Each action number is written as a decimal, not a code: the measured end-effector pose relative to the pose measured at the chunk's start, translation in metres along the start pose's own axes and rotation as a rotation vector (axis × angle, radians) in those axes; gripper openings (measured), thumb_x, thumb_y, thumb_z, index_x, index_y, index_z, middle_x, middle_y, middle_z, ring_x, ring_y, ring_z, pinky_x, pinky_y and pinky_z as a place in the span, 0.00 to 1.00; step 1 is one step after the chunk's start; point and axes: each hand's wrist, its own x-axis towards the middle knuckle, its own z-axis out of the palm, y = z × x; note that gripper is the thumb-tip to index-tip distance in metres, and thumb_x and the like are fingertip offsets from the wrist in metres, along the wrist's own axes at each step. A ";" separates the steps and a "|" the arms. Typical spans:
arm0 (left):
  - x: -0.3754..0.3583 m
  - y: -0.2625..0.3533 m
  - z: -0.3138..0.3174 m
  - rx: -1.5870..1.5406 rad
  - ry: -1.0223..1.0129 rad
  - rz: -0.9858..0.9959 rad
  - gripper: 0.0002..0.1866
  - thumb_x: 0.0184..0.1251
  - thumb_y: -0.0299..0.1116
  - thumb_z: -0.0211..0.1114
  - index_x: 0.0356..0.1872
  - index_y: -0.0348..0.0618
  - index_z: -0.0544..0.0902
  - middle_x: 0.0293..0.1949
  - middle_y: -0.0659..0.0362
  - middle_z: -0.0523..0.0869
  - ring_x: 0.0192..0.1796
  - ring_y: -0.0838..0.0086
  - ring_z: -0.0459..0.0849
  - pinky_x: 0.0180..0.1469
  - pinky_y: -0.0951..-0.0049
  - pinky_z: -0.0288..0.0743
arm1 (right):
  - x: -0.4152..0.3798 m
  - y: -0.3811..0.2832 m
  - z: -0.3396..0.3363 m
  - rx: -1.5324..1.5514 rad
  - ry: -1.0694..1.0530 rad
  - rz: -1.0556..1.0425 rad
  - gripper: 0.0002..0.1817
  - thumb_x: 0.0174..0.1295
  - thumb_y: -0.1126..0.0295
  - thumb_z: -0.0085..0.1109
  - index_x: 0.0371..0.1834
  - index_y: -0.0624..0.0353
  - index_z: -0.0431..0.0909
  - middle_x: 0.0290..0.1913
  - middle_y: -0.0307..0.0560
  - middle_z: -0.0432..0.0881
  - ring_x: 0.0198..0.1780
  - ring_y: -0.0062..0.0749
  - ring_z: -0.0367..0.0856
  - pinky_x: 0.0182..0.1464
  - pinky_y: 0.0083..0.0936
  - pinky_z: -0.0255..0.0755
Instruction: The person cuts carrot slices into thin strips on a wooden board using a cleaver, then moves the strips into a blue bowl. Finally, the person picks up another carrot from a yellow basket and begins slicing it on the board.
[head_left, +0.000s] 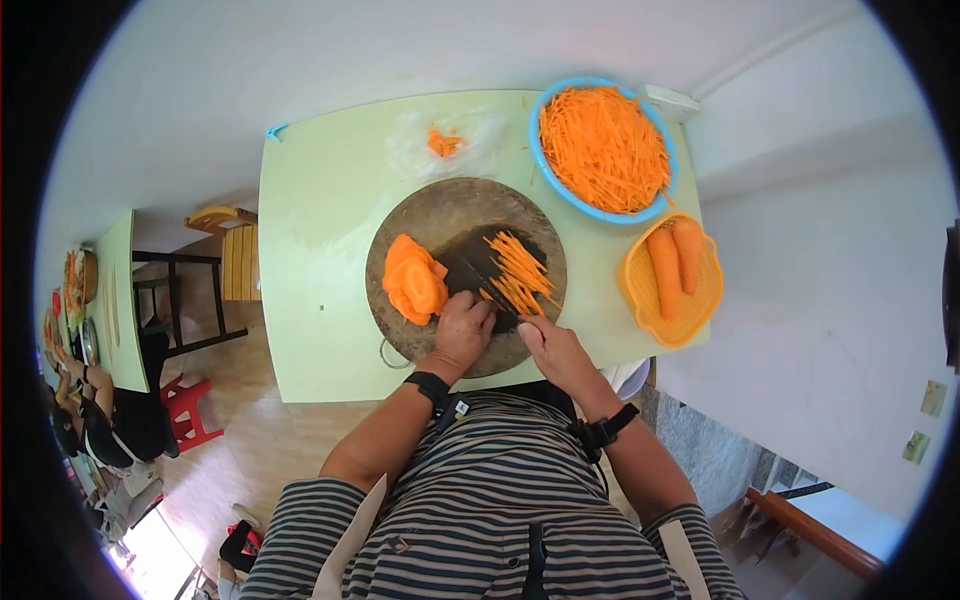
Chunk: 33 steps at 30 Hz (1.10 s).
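On the round wooden cutting board (pixel 420 215) lie a pile of carrot slices (pixel 415 280) at the left and a row of carrot strips (pixel 520 272) at the right. My right hand (pixel 558 352) is closed round the handle of a dark-bladed knife (pixel 492 290), whose blade points up and left across the board. Just left of the blade, my left hand (pixel 465 328) has its fingers bent and pressed down on a bit of carrot (pixel 486 295), mostly hidden beneath them.
A blue basin (pixel 536 150) full of shredded carrot stands at the table's back right. Below it, a yellow basket (pixel 650 328) holds two whole carrots (pixel 664 270). Carrot scraps (pixel 443 142) lie on a plastic bag behind the board. People sit at another table, far left.
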 end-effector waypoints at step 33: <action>-0.002 -0.004 0.000 -0.030 0.026 0.017 0.07 0.55 0.24 0.73 0.35 0.38 0.86 0.35 0.52 0.80 0.40 0.53 0.82 0.44 0.57 0.78 | -0.030 0.005 -0.005 -0.021 -0.013 0.019 0.25 0.80 0.53 0.50 0.64 0.63 0.79 0.44 0.68 0.87 0.48 0.60 0.88 0.51 0.40 0.79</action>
